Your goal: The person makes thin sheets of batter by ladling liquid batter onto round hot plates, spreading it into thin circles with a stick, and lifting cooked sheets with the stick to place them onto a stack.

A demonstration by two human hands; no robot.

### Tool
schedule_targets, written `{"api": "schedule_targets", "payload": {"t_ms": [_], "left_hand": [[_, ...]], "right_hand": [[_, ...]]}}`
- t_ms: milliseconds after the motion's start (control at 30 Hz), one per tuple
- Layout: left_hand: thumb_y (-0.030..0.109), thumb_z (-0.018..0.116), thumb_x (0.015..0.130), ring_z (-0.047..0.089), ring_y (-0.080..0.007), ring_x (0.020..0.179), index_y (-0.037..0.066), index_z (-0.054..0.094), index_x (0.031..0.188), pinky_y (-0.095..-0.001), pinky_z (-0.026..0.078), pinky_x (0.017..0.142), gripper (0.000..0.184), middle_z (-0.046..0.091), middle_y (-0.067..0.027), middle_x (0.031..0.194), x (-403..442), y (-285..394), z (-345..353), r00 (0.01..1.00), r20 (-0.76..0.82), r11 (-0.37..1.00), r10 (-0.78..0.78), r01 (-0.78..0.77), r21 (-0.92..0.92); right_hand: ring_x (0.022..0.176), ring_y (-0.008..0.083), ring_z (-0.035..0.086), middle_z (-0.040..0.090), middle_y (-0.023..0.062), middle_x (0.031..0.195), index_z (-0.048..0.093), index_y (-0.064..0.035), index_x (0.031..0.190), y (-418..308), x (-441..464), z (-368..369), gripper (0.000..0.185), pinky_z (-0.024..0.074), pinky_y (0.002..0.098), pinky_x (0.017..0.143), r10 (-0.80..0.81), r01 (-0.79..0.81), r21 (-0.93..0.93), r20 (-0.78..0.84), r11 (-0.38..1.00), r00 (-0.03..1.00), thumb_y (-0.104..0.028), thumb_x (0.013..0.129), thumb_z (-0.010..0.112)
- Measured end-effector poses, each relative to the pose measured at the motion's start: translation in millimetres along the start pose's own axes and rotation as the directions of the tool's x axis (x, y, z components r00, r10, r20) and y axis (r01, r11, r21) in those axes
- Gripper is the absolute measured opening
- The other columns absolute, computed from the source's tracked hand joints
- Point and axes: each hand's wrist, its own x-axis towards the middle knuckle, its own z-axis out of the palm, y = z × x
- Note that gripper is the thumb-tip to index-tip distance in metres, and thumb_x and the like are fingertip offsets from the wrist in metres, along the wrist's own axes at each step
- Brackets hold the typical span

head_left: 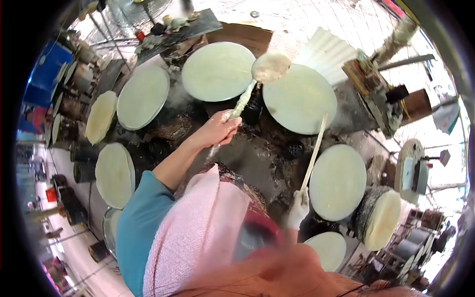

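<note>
My left hand (225, 129), fingers closed, grips the pale wrapped handle of a round-headed paddle (271, 68). The paddle's whitish head is above the gap between two round griddles at the back, overlapping their edges. Pale green batter or flatbread covers the left one of these griddles (217, 72) and the right one (299, 101). Lower right, my right hand (298, 205), whitish as if gloved or coated, is closed on a long wooden stick (316, 148). The stick's tip overlaps the right back griddle's near edge. Beside this hand is another covered griddle (338, 182).
More covered griddles (143, 98) (115, 175) (326, 250) curve around me. Stacked pale flatbreads lie at left (101, 118) and right (383, 220). Corrugated sheet (324, 54) and cardboard (242, 37) stand behind. A wooden post structure (368, 94) rises at back right.
</note>
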Motion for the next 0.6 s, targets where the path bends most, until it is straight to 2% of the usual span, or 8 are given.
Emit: {"api": "schedule_targets", "payload": {"t_ms": [133, 200, 267, 300, 400, 467, 533, 600], "left_hand": [[0.025, 0.047, 0.099, 0.032, -0.0044, 0.036, 0.000, 0.053, 0.094, -0.0217, 0.023, 0.036, 0.026, 0.039, 0.0033, 0.058, -25.9, 7.2, -85.4, 0.983, 0.180, 0.898, -0.021, 0.098, -0.429], [0.028, 0.043, 0.100, 0.031, -0.0008, 0.034, 0.000, 0.055, 0.096, -0.0191, 0.022, 0.038, 0.030, 0.039, 0.0081, 0.059, -42.3, -2.1, -121.6, 0.987, 0.144, 0.850, -0.071, 0.136, -0.510], [0.026, 0.041, 0.100, 0.031, 0.0000, 0.034, -0.001, 0.054, 0.097, -0.0194, 0.023, 0.037, 0.030, 0.038, 0.0088, 0.060, -55.4, -33.2, -162.1, 0.975, 0.208, 0.720, -0.077, 0.199, -0.665], [0.025, 0.040, 0.100, 0.032, 0.0003, 0.034, -0.001, 0.054, 0.098, -0.0191, 0.024, 0.036, 0.029, 0.037, 0.0091, 0.060, -65.8, -47.5, -183.1, 0.967, 0.250, 0.631, -0.058, 0.230, -0.741], [0.025, 0.046, 0.098, 0.028, -0.0009, 0.036, -0.001, 0.053, 0.098, -0.0202, 0.024, 0.039, 0.026, 0.038, 0.0091, 0.060, -109.1, -59.8, -223.7, 0.988, 0.103, 0.605, -0.111, 0.149, -0.782], [0.026, 0.044, 0.099, 0.029, -0.0012, 0.036, 0.000, 0.052, 0.097, -0.0204, 0.023, 0.037, 0.028, 0.038, 0.0075, 0.061, -132.2, -66.7, -251.0, 0.994, -0.002, 0.699, -0.114, 0.078, -0.711], [0.024, 0.044, 0.099, 0.032, -0.0010, 0.033, -0.001, 0.054, 0.099, -0.0190, 0.023, 0.034, 0.027, 0.038, 0.0075, 0.060, -151.3, -82.7, -274.1, 0.992, -0.052, 0.584, -0.119, 0.027, -0.811], [0.023, 0.046, 0.099, 0.032, -0.0024, 0.032, -0.003, 0.053, 0.101, -0.0197, 0.023, 0.032, 0.028, 0.038, 0.0056, 0.059, -176.8, -89.5, -292.6, 0.986, -0.151, 0.525, -0.074, -0.090, -0.846]], "right_hand": [[0.110, 0.0160, 0.055, 0.052, 0.0111, 0.132, 0.047, 0.0061, 0.133, -0.8, 31.9, 80.6, 0.044, 0.0487, 0.0275, 0.093, -0.011, 0.033, -0.107, 0.201, 0.994, 0.979, 0.001, 0.091, 0.058], [0.111, 0.0148, 0.055, 0.054, 0.0102, 0.132, 0.050, 0.0053, 0.131, -8.6, 26.5, 132.9, 0.043, 0.0470, 0.0260, 0.092, -0.051, 0.101, -0.159, 0.290, 0.982, 0.956, 0.000, 0.089, 0.061], [0.110, 0.0136, 0.056, 0.055, 0.0101, 0.131, 0.052, 0.0055, 0.129, 4.0, 29.2, 174.0, 0.042, 0.0459, 0.0254, 0.092, -0.009, 0.107, -0.238, 0.381, 0.965, 0.925, -0.001, 0.089, 0.063], [0.109, 0.0126, 0.057, 0.059, 0.0105, 0.127, 0.055, 0.0054, 0.125, 7.4, 24.7, 198.1, 0.040, 0.0445, 0.0251, 0.093, -0.058, 0.223, -0.330, 0.446, 0.917, 0.893, -0.002, 0.087, 0.065], [0.107, 0.0132, 0.061, 0.064, 0.0112, 0.120, 0.059, 0.0005, 0.123, -3.8, -2.0, 282.1, 0.041, 0.0452, 0.0256, 0.092, 0.015, 0.385, -0.561, 0.579, 0.733, 0.815, -0.017, 0.087, 0.066], [0.108, 0.0178, 0.062, 0.064, 0.0118, 0.120, 0.056, -0.0033, 0.127, 2.6, -0.1, 332.4, 0.047, 0.0466, 0.0275, 0.090, 0.054, 0.475, -0.633, 0.632, 0.611, 0.773, -0.029, 0.088, 0.065], [0.109, 0.0211, 0.062, 0.063, 0.0119, 0.121, 0.055, -0.0050, 0.129, 2.4, 0.7, 383.1, 0.050, 0.0469, 0.0284, 0.090, 0.145, 0.496, -0.708, 0.635, 0.503, 0.759, -0.032, 0.088, 0.064], [0.114, 0.0210, 0.059, 0.059, 0.0121, 0.128, 0.052, -0.0060, 0.132, 14.6, 6.8, 424.4, 0.051, 0.0449, 0.0281, 0.093, 0.068, 0.618, -0.573, 0.760, 0.539, 0.646, -0.031, 0.089, 0.063]]}}
